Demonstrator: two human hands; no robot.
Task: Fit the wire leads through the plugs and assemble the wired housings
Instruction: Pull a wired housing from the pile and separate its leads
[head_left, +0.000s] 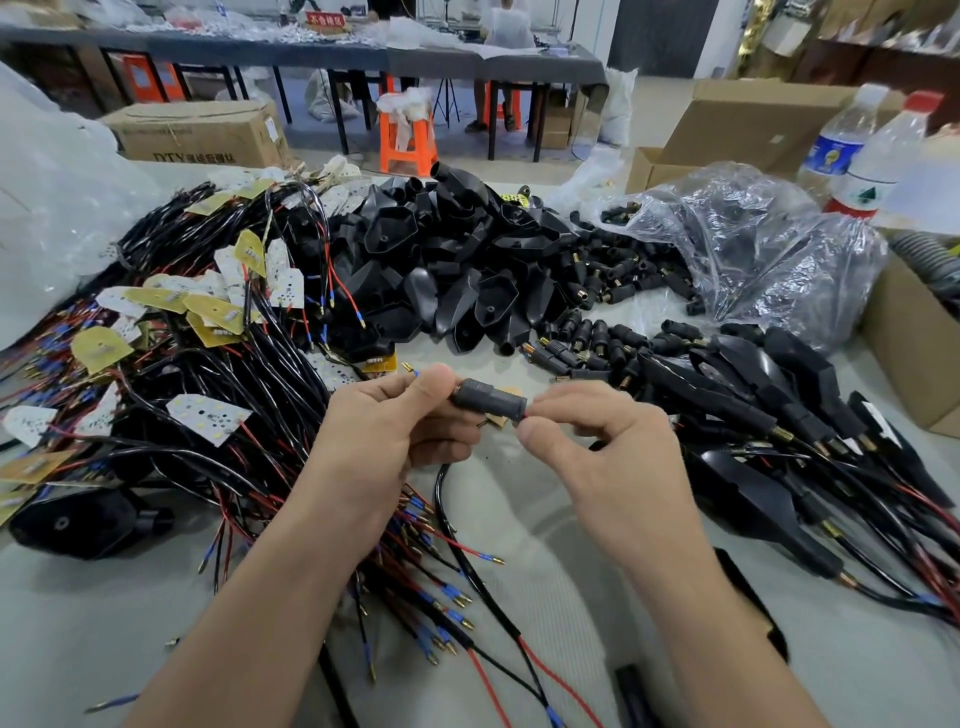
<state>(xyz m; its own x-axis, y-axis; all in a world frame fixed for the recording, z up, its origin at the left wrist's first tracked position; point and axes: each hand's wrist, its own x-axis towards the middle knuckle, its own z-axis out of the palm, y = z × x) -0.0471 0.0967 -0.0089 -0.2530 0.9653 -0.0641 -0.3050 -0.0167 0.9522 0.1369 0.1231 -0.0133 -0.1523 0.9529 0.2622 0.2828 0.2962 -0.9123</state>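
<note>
A small black cylindrical plug (488, 401) is held above the table between both hands. My left hand (387, 436) grips its left end with thumb and fingers. My right hand (597, 441) pinches a red wire lead at the plug's right end. A black cable (457, 540) hangs down from the hands and splits into red leads with blue-sleeved brass tips. A pile of wired leads with LED boards (208, 332) lies to the left. Black housings (447, 260) are heaped in the middle.
Loose black plugs (597, 332) spill from a clear plastic bag (753, 244) at the right. Assembled wired housings (769, 447) lie at the right. Two water bottles (862, 156) and cardboard boxes (909, 338) stand at the right edge. A single housing (78, 525) lies at the left.
</note>
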